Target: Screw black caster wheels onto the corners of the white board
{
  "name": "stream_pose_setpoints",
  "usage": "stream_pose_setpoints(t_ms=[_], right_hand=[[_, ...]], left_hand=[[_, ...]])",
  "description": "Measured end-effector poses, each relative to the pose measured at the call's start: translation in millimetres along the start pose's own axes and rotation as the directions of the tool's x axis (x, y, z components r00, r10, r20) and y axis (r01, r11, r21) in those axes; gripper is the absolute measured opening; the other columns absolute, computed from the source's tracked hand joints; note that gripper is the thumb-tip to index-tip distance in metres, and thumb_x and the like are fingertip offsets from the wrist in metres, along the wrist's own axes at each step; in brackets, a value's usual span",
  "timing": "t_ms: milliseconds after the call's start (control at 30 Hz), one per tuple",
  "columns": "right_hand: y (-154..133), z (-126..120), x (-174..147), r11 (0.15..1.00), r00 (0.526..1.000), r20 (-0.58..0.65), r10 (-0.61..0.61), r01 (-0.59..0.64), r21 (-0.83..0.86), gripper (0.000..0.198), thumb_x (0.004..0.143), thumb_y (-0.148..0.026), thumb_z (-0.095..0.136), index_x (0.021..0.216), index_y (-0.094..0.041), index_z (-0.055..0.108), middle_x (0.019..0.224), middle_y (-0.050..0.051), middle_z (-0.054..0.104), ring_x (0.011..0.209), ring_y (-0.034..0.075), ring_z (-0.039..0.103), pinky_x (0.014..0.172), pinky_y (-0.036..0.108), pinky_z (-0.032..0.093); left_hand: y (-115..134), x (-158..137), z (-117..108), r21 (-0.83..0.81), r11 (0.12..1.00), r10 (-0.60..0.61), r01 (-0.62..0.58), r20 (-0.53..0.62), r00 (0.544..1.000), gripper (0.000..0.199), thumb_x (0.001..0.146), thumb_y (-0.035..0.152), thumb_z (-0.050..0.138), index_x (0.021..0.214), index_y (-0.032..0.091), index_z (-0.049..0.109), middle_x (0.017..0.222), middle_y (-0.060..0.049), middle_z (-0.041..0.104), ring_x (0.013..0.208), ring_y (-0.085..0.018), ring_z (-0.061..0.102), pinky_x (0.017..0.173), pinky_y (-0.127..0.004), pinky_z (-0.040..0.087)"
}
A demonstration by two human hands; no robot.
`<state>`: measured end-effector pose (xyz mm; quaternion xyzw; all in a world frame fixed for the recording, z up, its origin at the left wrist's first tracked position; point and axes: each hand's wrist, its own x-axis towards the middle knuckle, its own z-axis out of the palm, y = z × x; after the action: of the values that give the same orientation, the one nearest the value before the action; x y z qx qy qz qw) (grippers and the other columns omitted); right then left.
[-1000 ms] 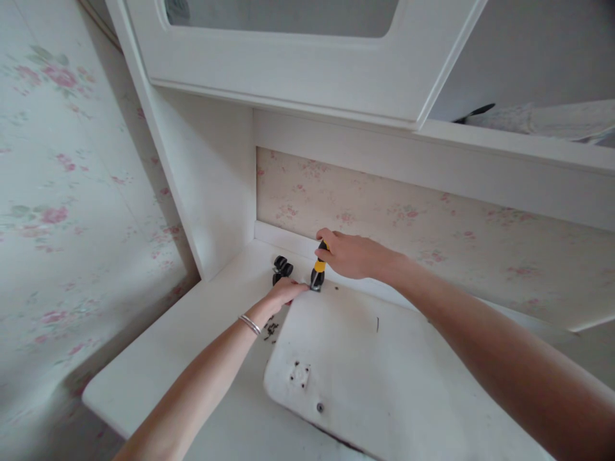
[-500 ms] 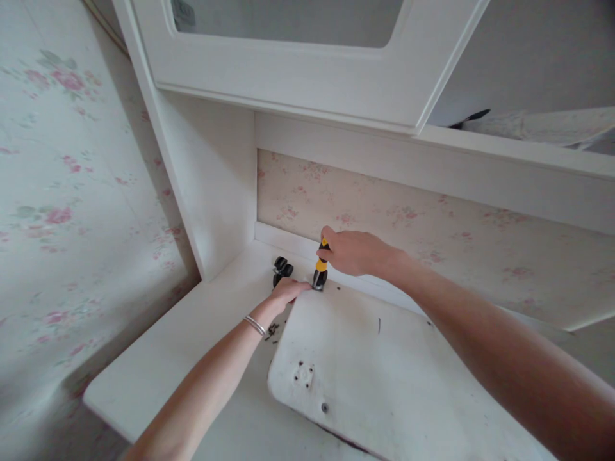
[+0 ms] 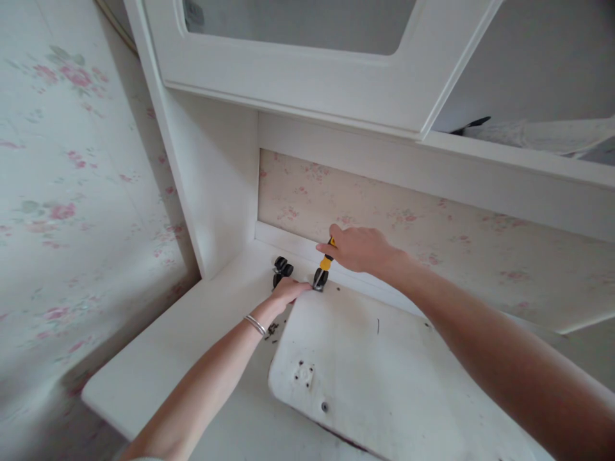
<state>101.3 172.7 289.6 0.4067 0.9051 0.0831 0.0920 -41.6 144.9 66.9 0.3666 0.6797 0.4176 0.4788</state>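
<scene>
At frame centre the screwdriver (image 3: 323, 272) is standing on the far left corner of the panel (image 3: 384, 378) lying on the desk (image 3: 158, 358), with a caster (image 3: 281, 269) just left and what are probably screws (image 3: 273, 330) sitting lower left.

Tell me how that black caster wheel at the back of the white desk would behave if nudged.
The black caster wheel stands loose on the white desk, apart from both hands, so it would probably roll or topple. It looks like hard plastic: likely stiff and fairly light. The smooth desktop suggests it could also skid.
</scene>
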Motion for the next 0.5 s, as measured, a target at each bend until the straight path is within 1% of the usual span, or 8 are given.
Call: stream_pose_setpoints(t_ms=[67, 133, 233, 300, 367, 400, 433, 500], right_hand=[[1.5, 0.7, -1.2, 0.994, 0.997, 0.001, -0.083, 0.083, 0.069, 0.052, 0.097, -0.053, 0.029, 0.134, -0.019, 0.043, 0.119, 0.018, 0.066, 0.095, 0.032, 0.067, 0.074, 0.041, 0.048], [1.2, 0.8, -2.5, 0.991, 0.993, -0.004, -0.118, 0.118, 0.068, 0.049, 0.096, -0.051, 0.033, 0.129, -0.017, 0.047, 0.112, 0.018, 0.069, 0.092, 0.032, 0.068, 0.071, 0.039, 0.048], [-2.3, 0.2, -4.0, 0.998, 0.996, -0.082, -0.018, 0.013, -0.059, 0.058, 0.095, -0.06, 0.03, 0.114, -0.013, 0.058, 0.104, 0.023, 0.069, 0.098, 0.039, 0.065, 0.073, 0.045, 0.048], [-4.7, 0.0, -4.6, 0.998, 0.996, -0.09, -0.021, 0.016, -0.059, 0.058, 0.095, -0.06, 0.03, 0.121, -0.014, 0.054, 0.109, 0.022, 0.068, 0.098, 0.038, 0.066, 0.073, 0.044, 0.048], [-6.1, -0.1, -5.1, 0.996, 0.995, -0.054, -0.087, 0.088, 0.005, 0.05, 0.096, -0.052, 0.035, 0.132, -0.018, 0.045, 0.115, 0.018, 0.068, 0.094, 0.034, 0.067, 0.07, 0.04, 0.048], [-6.5, -0.2, -5.1, 0.993, 0.993, -0.037, -0.116, 0.117, 0.031, 0.049, 0.096, -0.049, 0.038, 0.134, -0.019, 0.043, 0.115, 0.016, 0.068, 0.093, 0.033, 0.068, 0.069, 0.039, 0.048], [-6.9, -0.4, -5.0, 0.992, 0.992, -0.036, -0.124, 0.125, 0.034, 0.048, 0.096, -0.049, 0.039, 0.132, -0.019, 0.044, 0.114, 0.017, 0.069, 0.093, 0.033, 0.068, 0.069, 0.039, 0.048], [-7.6, -1.1, -4.3, 0.997, 0.995, -0.068, -0.07, 0.069, -0.023, 0.051, 0.095, -0.055, 0.035, 0.12, -0.015, 0.055, 0.106, 0.02, 0.069, 0.095, 0.036, 0.067, 0.072, 0.043, 0.048]], left_hand=[[-0.3, 0.1, 0.1, 0.004, 1.0, 0.003, -0.003, 0.001, 1.0, 0.038, 0.065, 0.038, 0.076, 0.052, 0.02, 0.045, 0.048, 0.003, 0.045, 0.045, -0.011, 0.04, 0.044, -0.027, 0.021], [-0.5, 0.6, 0.5, 0.005, 1.0, 0.003, -0.003, 0.005, 1.0, 0.037, 0.064, 0.037, 0.077, 0.053, 0.02, 0.046, 0.048, 0.003, 0.046, 0.045, -0.011, 0.041, 0.044, -0.027, 0.022], [-1.9, 2.5, 0.9, 0.012, 1.0, 0.006, -0.006, 0.004, 1.0, 0.035, 0.065, 0.037, 0.077, 0.055, 0.019, 0.048, 0.049, 0.003, 0.047, 0.045, -0.011, 0.042, 0.044, -0.027, 0.023], [-4.2, 5.0, 0.9, 0.025, 1.0, 0.007, -0.007, 0.003, 1.0, 0.034, 0.067, 0.036, 0.077, 0.056, 0.018, 0.05, 0.05, 0.003, 0.047, 0.045, -0.011, 0.042, 0.043, -0.027, 0.023], [-7.5, 8.1, 1.0, 0.043, 0.999, 0.003, -0.003, 0.004, 1.0, 0.033, 0.07, 0.035, 0.076, 0.058, 0.017, 0.052, 0.05, 0.003, 0.047, 0.045, -0.011, 0.043, 0.043, -0.026, 0.025], [-9.2, 9.7, 1.1, 0.053, 0.999, -0.001, 0.001, 0.006, 1.0, 0.031, 0.073, 0.035, 0.075, 0.061, 0.016, 0.054, 0.051, 0.003, 0.049, 0.046, -0.011, 0.045, 0.044, -0.026, 0.028], [-10.8, 11.2, 1.3, 0.063, 0.998, -0.007, 0.006, 0.011, 1.0, 0.029, 0.077, 0.036, 0.073, 0.066, 0.014, 0.057, 0.055, 0.003, 0.051, 0.048, -0.011, 0.047, 0.045, -0.025, 0.032], [-13.4, 13.6, 1.8, 0.082, 0.996, -0.024, 0.022, 0.027, 0.999, 0.026, 0.085, 0.038, 0.067, 0.082, 0.012, 0.062, 0.07, 0.0, 0.06, 0.058, -0.011, 0.055, 0.053, -0.025, 0.044]])
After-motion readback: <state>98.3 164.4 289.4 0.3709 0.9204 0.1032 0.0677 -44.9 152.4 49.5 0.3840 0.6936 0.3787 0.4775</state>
